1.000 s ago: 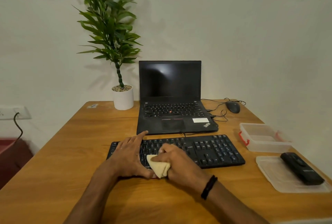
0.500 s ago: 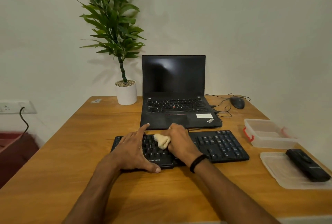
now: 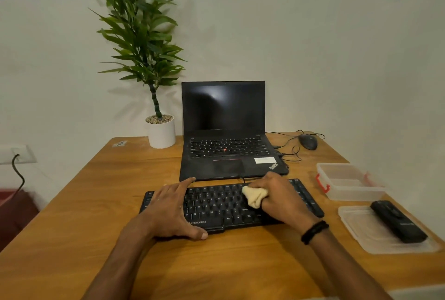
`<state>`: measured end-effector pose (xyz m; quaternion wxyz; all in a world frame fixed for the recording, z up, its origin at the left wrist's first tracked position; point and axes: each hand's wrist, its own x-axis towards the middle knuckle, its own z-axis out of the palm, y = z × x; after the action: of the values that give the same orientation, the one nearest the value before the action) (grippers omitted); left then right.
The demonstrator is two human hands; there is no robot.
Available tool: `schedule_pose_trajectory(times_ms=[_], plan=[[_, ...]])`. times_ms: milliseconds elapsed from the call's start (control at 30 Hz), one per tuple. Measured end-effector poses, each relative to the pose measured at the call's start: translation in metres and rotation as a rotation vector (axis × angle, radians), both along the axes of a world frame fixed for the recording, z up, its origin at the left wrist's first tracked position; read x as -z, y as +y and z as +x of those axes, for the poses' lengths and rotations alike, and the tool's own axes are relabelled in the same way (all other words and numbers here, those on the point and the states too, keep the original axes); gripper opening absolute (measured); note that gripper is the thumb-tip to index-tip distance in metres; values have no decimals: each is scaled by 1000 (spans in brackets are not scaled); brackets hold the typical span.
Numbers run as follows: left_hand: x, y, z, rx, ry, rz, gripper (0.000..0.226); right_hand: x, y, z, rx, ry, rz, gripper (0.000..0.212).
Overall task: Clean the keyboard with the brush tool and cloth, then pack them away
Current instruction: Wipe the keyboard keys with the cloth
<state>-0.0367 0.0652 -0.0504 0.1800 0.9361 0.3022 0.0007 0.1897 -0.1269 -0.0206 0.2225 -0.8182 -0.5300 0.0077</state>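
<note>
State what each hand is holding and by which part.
The right hand grips the bunched cream cloth by its right end, against the keyboard. The left hand holds nothing, resting flat on the keyboard.

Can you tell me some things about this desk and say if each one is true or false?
1. The right hand is holding a cloth on the keyboard. True.
2. The left hand is lifting the keyboard. False: it rests flat on the keyboard's left end.
3. The laptop screen is dark. True.
4. The black brush tool is inside the clear box. False: it lies on the lid beside the box.
5. The plant is left of the laptop. True.
</note>
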Motion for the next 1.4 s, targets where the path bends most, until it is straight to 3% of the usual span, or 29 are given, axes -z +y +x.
schedule_pose_trajectory(times_ms=[100, 300, 500, 667, 833, 1000, 1167, 1267, 1333, 1400], plan=[[-7, -8, 10, 50, 43, 33, 144, 2, -2, 4, 193, 33, 61, 48], [-21, -27, 59, 171, 129, 22, 143, 19, 25, -16, 243, 70, 61, 52], [-22, -22, 76, 229, 242, 63, 142, 31, 13, -29, -344, 147, 30, 31], [-18, -19, 78, 255, 229, 82, 140, 32, 7, 3, 1, -42, 97, 40], [-10, -13, 75, 247, 221, 99, 145, 35, -11, -28, -366, -63, 17, 34], [-7, -18, 72, 233, 183, 74, 145, 38, -29, -14, -19, -113, 146, 35], [-9, -15, 69, 228, 179, 99, 143, 43, -34, -55, -275, -35, 63, 33], [-9, -18, 71, 222, 162, 82, 141, 37, -43, -36, -56, 37, 86, 35], [-10, -19, 75, 226, 158, 83, 141, 31, -37, -45, 128, -39, 76, 43], [-12, -17, 76, 223, 159, 90, 143, 31, -27, -72, 106, -73, 74, 47]])
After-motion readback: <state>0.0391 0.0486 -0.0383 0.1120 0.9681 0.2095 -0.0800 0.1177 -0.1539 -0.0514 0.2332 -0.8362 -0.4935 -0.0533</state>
